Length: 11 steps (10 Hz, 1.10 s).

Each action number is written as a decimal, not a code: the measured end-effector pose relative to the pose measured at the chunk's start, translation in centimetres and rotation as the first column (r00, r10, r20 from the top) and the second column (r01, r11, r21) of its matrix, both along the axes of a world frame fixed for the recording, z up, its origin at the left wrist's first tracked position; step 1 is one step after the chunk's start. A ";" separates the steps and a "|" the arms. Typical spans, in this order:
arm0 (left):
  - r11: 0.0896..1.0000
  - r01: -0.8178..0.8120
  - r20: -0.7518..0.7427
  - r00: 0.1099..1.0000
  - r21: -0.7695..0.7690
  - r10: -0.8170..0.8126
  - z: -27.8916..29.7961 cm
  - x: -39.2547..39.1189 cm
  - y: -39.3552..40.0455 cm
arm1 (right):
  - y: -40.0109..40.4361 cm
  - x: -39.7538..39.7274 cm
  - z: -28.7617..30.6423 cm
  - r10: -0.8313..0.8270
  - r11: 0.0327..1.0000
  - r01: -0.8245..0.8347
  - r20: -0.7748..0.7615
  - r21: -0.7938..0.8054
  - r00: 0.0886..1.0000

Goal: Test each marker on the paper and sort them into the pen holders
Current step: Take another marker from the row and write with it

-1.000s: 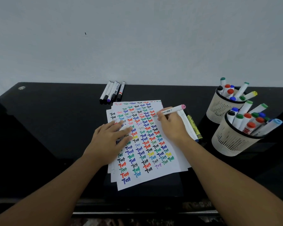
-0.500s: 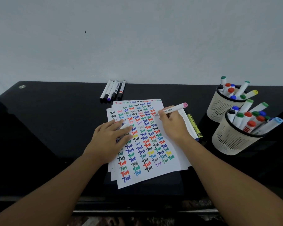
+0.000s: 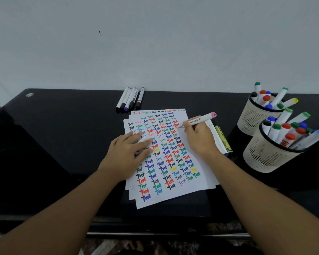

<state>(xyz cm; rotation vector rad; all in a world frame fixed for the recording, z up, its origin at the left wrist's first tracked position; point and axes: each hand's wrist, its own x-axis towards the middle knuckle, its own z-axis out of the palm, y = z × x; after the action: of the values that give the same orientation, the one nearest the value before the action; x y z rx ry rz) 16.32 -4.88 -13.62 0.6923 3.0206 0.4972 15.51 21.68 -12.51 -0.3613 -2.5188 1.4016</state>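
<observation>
A stack of white paper (image 3: pixel 198 183) covered with rows of coloured "Test" words lies on the black table (image 3: pixel 63 129). My right hand (image 3: pixel 199 139) grips a white marker with a pink end (image 3: pixel 201 119), its tip touching the paper near the right end of the upper rows. Flat on the left part of the sheet, my left hand (image 3: pixel 125 153) presses it down with straight fingers; a small white piece shows between them. Two beige pen holders, the far one (image 3: pixel 250 121) and the near one (image 3: pixel 261 158), stand at the right, full of markers.
Several capped markers (image 3: pixel 130 98) lie side by side at the table's back edge, by the wall. A white marker (image 3: pixel 216 139) and a yellow-green one (image 3: pixel 224 141) lie just right of the paper, partly under my right hand. The table's front edge is close to me.
My right hand and the pink-ended marker have shifted slightly to the right along the row. The left hand stays in place on the paper.
</observation>
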 end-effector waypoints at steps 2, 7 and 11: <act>1.000 0.002 -0.008 1.000 0.011 -0.002 0.0 0.0 0.0 | -0.1 -0.1 -0.1 -0.012 1.000 0.011 0.036 0.014 0.999; 1.000 0.003 -0.002 1.000 0.017 -0.003 0.1 0.2 0.0 | -0.1 0.1 0.2 -0.019 1.000 0.019 0.007 0.010 1.000; 1.000 0.010 -0.019 1.000 0.018 -0.010 0.0 0.0 0.0 | -0.2 0.3 0.5 -0.006 1.000 0.006 0.016 0.001 1.000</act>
<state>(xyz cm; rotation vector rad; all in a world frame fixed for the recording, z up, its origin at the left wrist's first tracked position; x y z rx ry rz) 16.32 -4.90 -13.61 0.7172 3.0323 0.5211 15.84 21.43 -12.05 -0.3817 -2.5291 1.4001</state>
